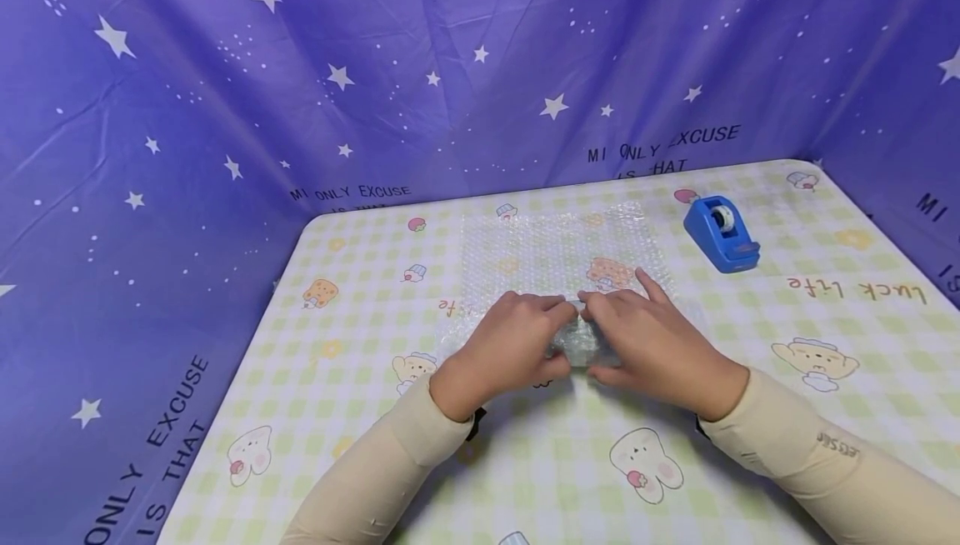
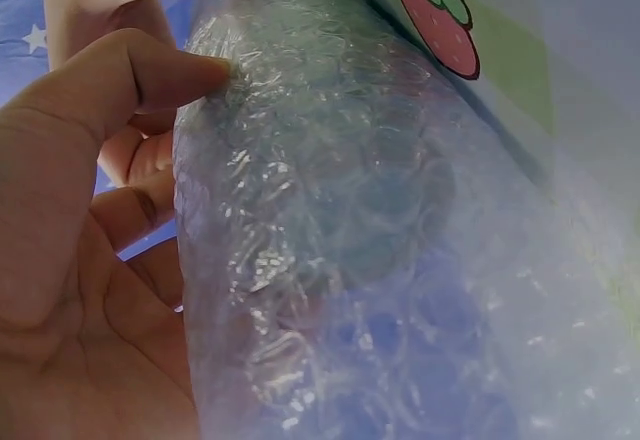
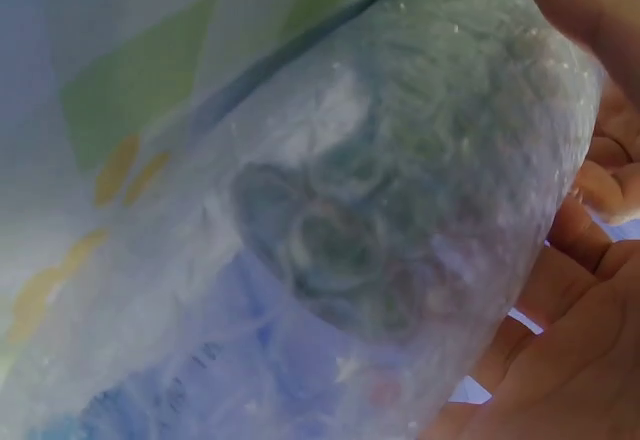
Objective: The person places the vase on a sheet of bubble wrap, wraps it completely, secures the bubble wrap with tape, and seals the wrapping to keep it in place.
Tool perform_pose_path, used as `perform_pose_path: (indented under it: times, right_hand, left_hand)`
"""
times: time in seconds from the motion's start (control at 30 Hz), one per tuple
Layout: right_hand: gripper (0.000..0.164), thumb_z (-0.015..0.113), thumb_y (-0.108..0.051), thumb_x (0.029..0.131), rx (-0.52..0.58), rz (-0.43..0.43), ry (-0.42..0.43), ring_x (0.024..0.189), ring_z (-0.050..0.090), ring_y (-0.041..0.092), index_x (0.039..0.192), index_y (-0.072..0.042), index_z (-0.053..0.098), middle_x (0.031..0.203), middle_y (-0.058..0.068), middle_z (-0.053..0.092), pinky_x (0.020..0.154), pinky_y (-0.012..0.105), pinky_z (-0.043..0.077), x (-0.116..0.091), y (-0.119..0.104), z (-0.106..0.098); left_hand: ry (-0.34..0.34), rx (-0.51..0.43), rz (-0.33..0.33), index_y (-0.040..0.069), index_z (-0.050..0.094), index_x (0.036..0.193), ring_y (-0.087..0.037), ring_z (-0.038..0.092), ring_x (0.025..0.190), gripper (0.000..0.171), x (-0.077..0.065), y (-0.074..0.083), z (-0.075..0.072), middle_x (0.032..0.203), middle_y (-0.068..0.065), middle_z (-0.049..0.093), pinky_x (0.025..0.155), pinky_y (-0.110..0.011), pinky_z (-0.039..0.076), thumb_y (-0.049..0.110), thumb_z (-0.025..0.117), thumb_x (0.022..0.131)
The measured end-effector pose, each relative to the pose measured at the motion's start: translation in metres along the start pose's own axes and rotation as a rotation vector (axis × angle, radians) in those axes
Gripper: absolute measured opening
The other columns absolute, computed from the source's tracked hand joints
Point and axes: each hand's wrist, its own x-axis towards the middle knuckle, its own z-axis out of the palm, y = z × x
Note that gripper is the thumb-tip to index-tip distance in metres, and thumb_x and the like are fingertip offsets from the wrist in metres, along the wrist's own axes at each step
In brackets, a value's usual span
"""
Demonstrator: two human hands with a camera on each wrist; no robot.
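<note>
A sheet of clear bubble wrap (image 1: 517,253) lies flat on the table, its near end rolled up into a bundle (image 1: 581,343). My left hand (image 1: 510,341) holds the left part of this roll, thumb on the near side and fingers over the top. On the right part my right hand (image 1: 656,341) grips in the same way, the two sets of fingertips nearly meeting. Through the layers of wrap (image 3: 480,110), the right wrist view shows a dark greenish rounded end of something inside. The left wrist view shows my left thumb (image 2: 190,75) pressing the bubbly surface.
A blue tape dispenser (image 1: 701,227) with a roll of tape stands at the back right, beyond my right hand. Green checked cloth with cartoon prints (image 1: 555,470) covers the table. A purple star-patterned curtain (image 1: 420,78) hangs behind and along the sides.
</note>
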Motion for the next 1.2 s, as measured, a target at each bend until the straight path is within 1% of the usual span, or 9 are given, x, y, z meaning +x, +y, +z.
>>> perform_pose_path:
  times: [0.13,0.3,0.43,0.5,0.67,0.9,1.1,1.2]
  right_hand:
    - [0.089,0.098,-0.042,0.063,-0.004,0.003,0.019,0.108,0.069,0.033,0.129,-0.008,0.049,0.113,0.008,0.073,0.112,0.073,0.028,0.000,-0.001,0.003]
    - [0.093,0.099,-0.041,0.061,-0.006,-0.005,0.034,0.109,0.070,0.033,0.130,-0.006,0.047,0.120,0.011,0.073,0.112,0.071,0.031,0.001,-0.001,0.008]
    - [0.091,0.099,-0.038,0.061,0.005,-0.020,0.055,0.109,0.069,0.032,0.128,-0.007,0.047,0.121,0.012,0.072,0.111,0.069,0.034,0.002,0.000,0.011]
    - [0.091,0.099,-0.037,0.061,0.007,-0.029,0.068,0.107,0.069,0.032,0.128,-0.006,0.047,0.118,0.012,0.071,0.110,0.069,0.036,0.002,0.000,0.012]
    - [0.089,0.098,-0.037,0.063,-0.005,-0.047,0.077,0.104,0.070,0.033,0.128,-0.005,0.047,0.118,0.013,0.070,0.108,0.067,0.038,0.003,0.000,0.013]
    - [0.082,0.095,-0.039,0.068,0.003,-0.065,0.057,0.111,0.069,0.034,0.125,-0.005,0.047,0.128,0.016,0.068,0.110,0.066,0.037,0.002,0.003,0.011]
    - [0.083,0.094,-0.039,0.070,-0.001,-0.088,0.063,0.108,0.070,0.033,0.129,-0.003,0.046,0.124,0.015,0.070,0.109,0.067,0.038,0.001,0.004,0.010]
    - [0.082,0.094,-0.038,0.070,-0.001,-0.096,0.068,0.105,0.070,0.033,0.127,-0.003,0.046,0.123,0.015,0.070,0.108,0.067,0.038,0.001,0.003,0.010]
  left_hand:
    - [0.013,0.006,0.005,0.019,0.061,0.095,-0.006,0.054,0.064,0.024,0.000,0.000,0.001,0.082,0.012,0.060,0.059,-0.028,0.041,0.024,0.073,0.075]
    - [0.029,-0.020,0.004,0.018,0.058,0.091,-0.006,0.051,0.061,0.022,0.000,-0.002,0.003,0.079,0.011,0.058,0.058,-0.027,0.041,0.023,0.072,0.074]
    - [0.033,-0.023,0.006,0.017,0.058,0.091,-0.005,0.049,0.059,0.023,-0.001,-0.003,0.004,0.079,0.011,0.058,0.057,-0.025,0.041,0.022,0.071,0.073]
    - [0.035,-0.025,0.010,0.017,0.058,0.092,-0.005,0.049,0.059,0.024,-0.002,-0.004,0.004,0.080,0.011,0.059,0.057,-0.025,0.042,0.023,0.072,0.073]
    - [0.039,-0.039,0.017,0.017,0.059,0.093,-0.004,0.050,0.059,0.024,-0.002,-0.005,0.005,0.081,0.011,0.061,0.058,-0.025,0.044,0.023,0.072,0.074]
    - [0.028,-0.050,0.014,0.016,0.059,0.096,-0.004,0.052,0.061,0.025,-0.002,-0.005,0.004,0.081,0.011,0.060,0.060,-0.025,0.046,0.024,0.072,0.076]
    - [0.028,-0.061,0.021,0.016,0.059,0.097,-0.004,0.049,0.060,0.025,-0.003,-0.005,0.004,0.080,0.011,0.058,0.058,-0.024,0.044,0.024,0.071,0.076]
    - [0.019,-0.070,0.022,0.016,0.059,0.098,-0.004,0.049,0.060,0.026,-0.003,-0.005,0.004,0.080,0.011,0.058,0.058,-0.025,0.043,0.024,0.071,0.077]
